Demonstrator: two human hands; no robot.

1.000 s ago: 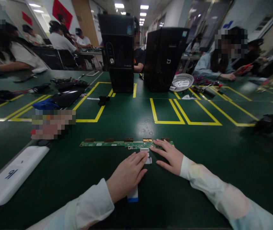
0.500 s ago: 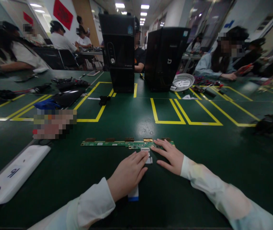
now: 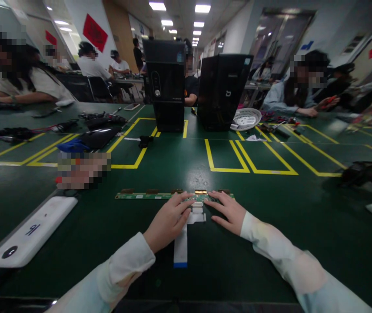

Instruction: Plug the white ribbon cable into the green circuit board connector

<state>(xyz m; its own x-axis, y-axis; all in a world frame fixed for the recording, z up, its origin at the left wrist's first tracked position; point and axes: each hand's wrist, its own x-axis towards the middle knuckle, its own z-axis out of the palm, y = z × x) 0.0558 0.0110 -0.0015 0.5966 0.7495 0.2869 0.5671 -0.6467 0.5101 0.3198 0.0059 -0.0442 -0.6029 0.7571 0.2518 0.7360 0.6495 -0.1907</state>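
A long, narrow green circuit board (image 3: 143,196) lies on the dark green table, with brown and golden film tabs along its far edge. In front of its white connector (image 3: 197,204) lies a white flat ribbon cable (image 3: 181,248), bent near the board and ending in a blue tip toward me. My left hand (image 3: 169,219) rests on the board left of the connector, fingers stretched out, partly over the cable. My right hand (image 3: 227,212) lies on the board's right part, fingers spread. Both hands hide parts of the board. Whether the cable sits in the connector I cannot tell.
Two black computer towers (image 3: 169,95) (image 3: 223,93) stand at the back, a white basket (image 3: 246,118) beside the right one. A white elongated device (image 3: 32,230) lies at left. Cables and a black-and-blue item (image 3: 91,139) lie beyond. Yellow tape (image 3: 230,169) marks the table. Other people sit around.
My left hand has moved forward and left from the ribbon cable onto the board, uncovering the connector and more cable. My right hand stays on the board. The camera view has tilted up slightly.
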